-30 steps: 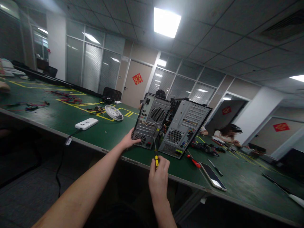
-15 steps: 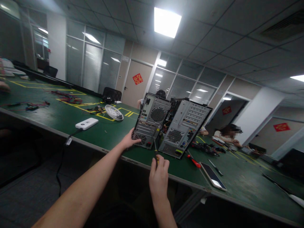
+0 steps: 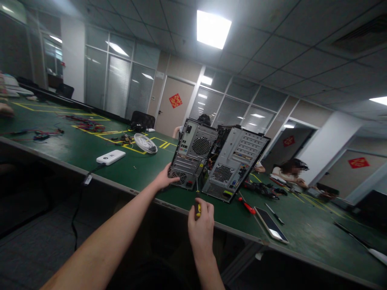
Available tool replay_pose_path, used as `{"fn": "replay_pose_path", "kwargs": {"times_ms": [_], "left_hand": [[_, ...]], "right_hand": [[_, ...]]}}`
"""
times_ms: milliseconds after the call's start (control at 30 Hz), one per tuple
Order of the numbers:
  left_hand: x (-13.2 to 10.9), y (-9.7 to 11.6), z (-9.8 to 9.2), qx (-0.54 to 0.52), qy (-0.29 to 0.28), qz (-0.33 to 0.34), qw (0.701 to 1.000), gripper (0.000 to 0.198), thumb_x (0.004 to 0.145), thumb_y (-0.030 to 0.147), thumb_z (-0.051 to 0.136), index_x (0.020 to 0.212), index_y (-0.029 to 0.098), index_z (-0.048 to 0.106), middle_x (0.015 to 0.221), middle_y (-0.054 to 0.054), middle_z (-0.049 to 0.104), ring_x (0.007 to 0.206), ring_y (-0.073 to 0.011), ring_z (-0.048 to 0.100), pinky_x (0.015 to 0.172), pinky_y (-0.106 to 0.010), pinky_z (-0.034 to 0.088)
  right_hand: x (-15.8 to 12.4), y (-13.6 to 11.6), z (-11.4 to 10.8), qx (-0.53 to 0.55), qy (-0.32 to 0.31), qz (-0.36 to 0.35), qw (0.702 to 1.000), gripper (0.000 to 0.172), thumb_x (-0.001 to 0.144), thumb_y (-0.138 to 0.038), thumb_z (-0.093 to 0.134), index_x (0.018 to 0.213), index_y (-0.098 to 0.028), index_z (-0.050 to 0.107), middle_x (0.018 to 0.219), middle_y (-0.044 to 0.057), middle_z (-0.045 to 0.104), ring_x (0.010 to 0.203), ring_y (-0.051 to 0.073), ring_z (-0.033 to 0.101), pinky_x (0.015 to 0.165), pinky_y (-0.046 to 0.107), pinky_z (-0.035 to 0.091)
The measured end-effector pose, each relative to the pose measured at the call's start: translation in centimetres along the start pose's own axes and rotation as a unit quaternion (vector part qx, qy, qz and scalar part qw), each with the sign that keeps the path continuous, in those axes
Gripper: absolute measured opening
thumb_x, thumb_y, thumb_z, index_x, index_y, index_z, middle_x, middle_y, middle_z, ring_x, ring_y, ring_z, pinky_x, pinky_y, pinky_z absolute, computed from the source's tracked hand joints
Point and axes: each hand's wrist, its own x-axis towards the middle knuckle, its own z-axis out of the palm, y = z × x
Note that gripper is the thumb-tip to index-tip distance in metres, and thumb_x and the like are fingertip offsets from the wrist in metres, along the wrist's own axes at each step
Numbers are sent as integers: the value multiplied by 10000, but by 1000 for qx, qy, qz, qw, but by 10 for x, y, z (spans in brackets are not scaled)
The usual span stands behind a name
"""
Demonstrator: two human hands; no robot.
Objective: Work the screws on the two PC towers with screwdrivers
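Observation:
A computer case [image 3: 193, 151] stands on the green table, its rear panel with fan grilles and ports facing me. My left hand [image 3: 165, 178] grips its lower left edge, thumb on the rear panel and the other fingers behind the side. In my right hand [image 3: 202, 221], closed, is a screwdriver [image 3: 198, 210] with a black and yellow handle. Its shaft points up to the lower right edge of that panel; I cannot tell whether the tip touches a screw. Close on the right stands a second computer case [image 3: 234, 161], a narrow gap between the two.
Right of the cases lie a red-handled tool [image 3: 248, 207], a phone [image 3: 271, 224], a slim tool [image 3: 274, 213] and black cables [image 3: 266, 189]. A white power bank [image 3: 110, 157] and a white round cover [image 3: 145, 143] are to the left. Another person [image 3: 288, 173] sits at the far right.
My right hand has shifted slightly left and turned, and more of the handle's yellow shows. My left hand and both cases have stayed in place.

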Motion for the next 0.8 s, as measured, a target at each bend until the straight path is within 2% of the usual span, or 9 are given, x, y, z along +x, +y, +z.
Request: {"fn": "replay_pose_path", "kwargs": {"times_ms": [500,800], "left_hand": [[1,-1,1,8,9,-8,1000,1091,657,473,907,1581,215,388,1429,-143,664,1342,-337,613,1171,-467,433],[0,0,0,8,-3,-6,1000,1102,671,507,891,1594,205,368,1497,-158,609,1372,-346,586,1189,-481,412]], "right_hand": [[1,0,-2,-21,-1,-6,1000,295,1055,-344,444,1208,-208,656,1143,119,599,926,235,685,811,370,556],[2,0,-3,-23,-7,-5,1000,308,1070,-378,421,1220,-205,627,1135,115,609,969,247,682,819,369,541]]}}
